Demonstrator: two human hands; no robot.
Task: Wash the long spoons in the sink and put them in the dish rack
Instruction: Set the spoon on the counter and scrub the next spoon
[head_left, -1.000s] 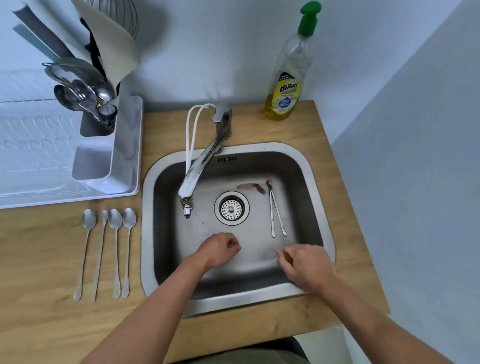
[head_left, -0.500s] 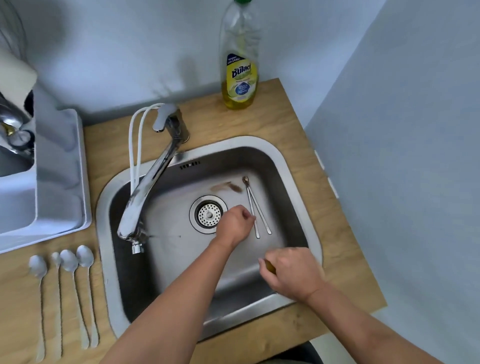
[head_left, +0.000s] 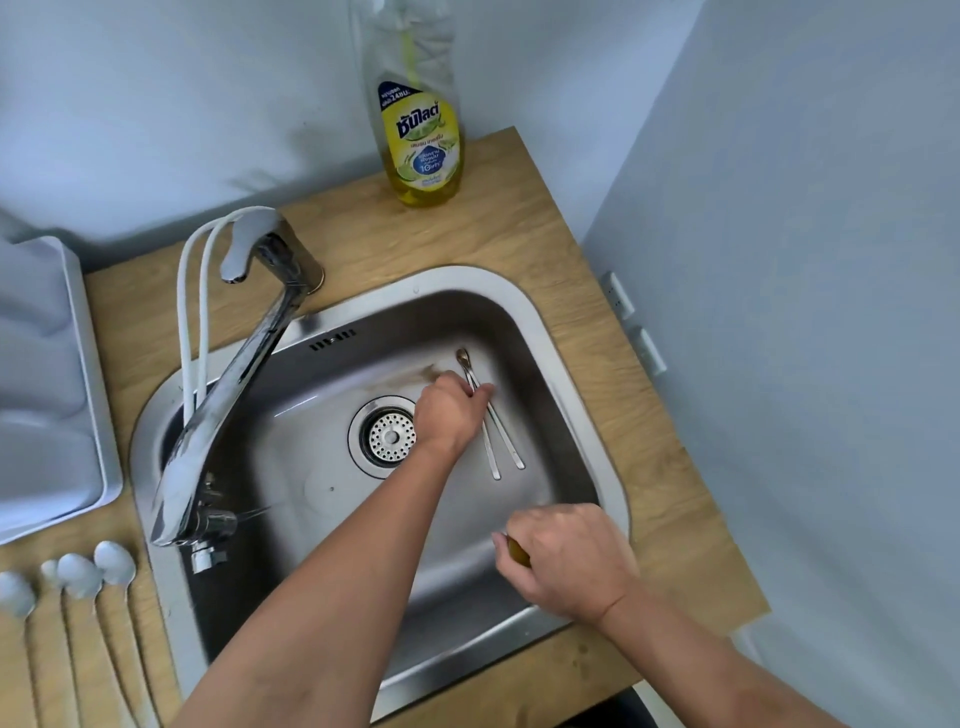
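Pale walls enclosed a wooden counter (head_left: 519, 228) with an inset steel sink (head_left: 587, 415). Head view: left hand (head_left: 449, 413), fingers curled, gripping two long spoons (head_left: 501, 436) lying side by side on the sink floor right of the drain (head_left: 389, 436). Right hand (head_left: 566, 558) closed around a small yellowish item, identity unclear, at the sink's near right. Four further spoons (head_left: 78, 571) lay on the counter, left of the sink. Dish rack (head_left: 52, 389) at far left. Faucet (head_left: 234, 395) over the basin. Detergent bottle (head_left: 421, 119) stood behind.
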